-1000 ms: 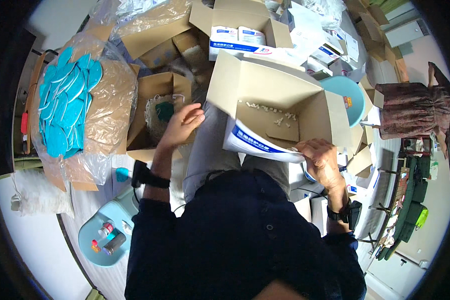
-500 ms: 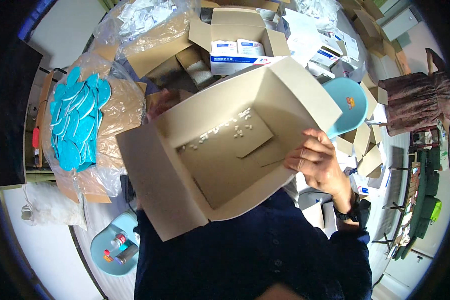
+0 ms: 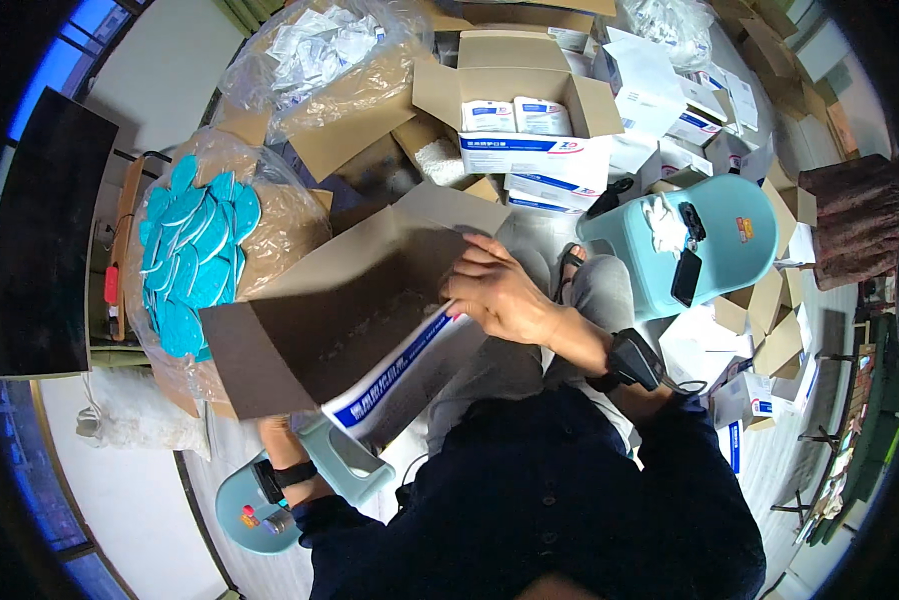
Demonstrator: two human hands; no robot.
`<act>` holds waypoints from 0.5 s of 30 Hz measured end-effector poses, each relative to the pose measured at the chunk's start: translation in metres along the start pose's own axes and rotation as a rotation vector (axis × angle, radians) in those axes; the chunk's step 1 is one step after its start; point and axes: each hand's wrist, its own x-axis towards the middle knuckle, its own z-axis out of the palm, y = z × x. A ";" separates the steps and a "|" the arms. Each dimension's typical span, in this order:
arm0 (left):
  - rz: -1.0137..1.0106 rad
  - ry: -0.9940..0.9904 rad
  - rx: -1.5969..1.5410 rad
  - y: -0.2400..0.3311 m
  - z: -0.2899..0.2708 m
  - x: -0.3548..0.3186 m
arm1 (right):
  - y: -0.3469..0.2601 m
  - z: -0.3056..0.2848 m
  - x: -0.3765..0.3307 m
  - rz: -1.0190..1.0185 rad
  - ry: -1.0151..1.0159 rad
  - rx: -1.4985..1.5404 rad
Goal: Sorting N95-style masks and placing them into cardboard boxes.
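Note:
A cardboard box [image 3: 410, 405], white outside with a blue printed band and plain brown inside, hangs tilted in front of me, its flaps spread. My right hand [image 3: 497, 290] is closed over its right-hand edge, fingers curling inward. Beneath the left flap, part of my left hand [image 3: 278, 436] shows above a dark wrist strap; the box hides its fingers. Shadow darkens the box's inside, where faint small bits show on the bottom. Just beyond stands another open carton [image 3: 530, 155] holding white packets.
Teal oval pads [image 3: 195, 245] fill a plastic-lined carton at left. A clear bag of white packets [image 3: 325, 50] lies farther back. A pale-blue stool [image 3: 730, 225] at right bears a phone [image 3: 686, 276]. Another blue stool [image 3: 245, 495] stands low left. Empty cartons [image 3: 770, 340] are piled at right.
The box has moved left and tipped, so its printed outer side now shows. My right hand has moved left with it. My left forearm has come into view, as has the stool with the phone.

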 end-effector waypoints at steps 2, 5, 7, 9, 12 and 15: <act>-0.027 -0.002 0.002 -0.008 -0.005 0.018 | 0.019 0.013 0.008 0.114 0.088 0.020; -0.023 -0.008 -0.118 -0.023 -0.003 0.068 | 0.058 0.036 0.017 0.270 0.232 0.118; 0.141 0.016 -0.194 0.028 0.019 0.105 | 0.100 0.050 0.015 0.369 0.305 0.292; 0.225 -0.138 -0.058 0.087 0.025 0.140 | 0.134 0.063 0.020 0.463 0.403 0.436; 0.221 -0.167 -0.044 0.113 0.031 0.208 | 0.191 0.087 0.028 0.670 0.413 0.930; 0.226 -0.179 0.003 0.143 0.044 0.270 | 0.221 0.084 0.048 0.789 0.528 1.013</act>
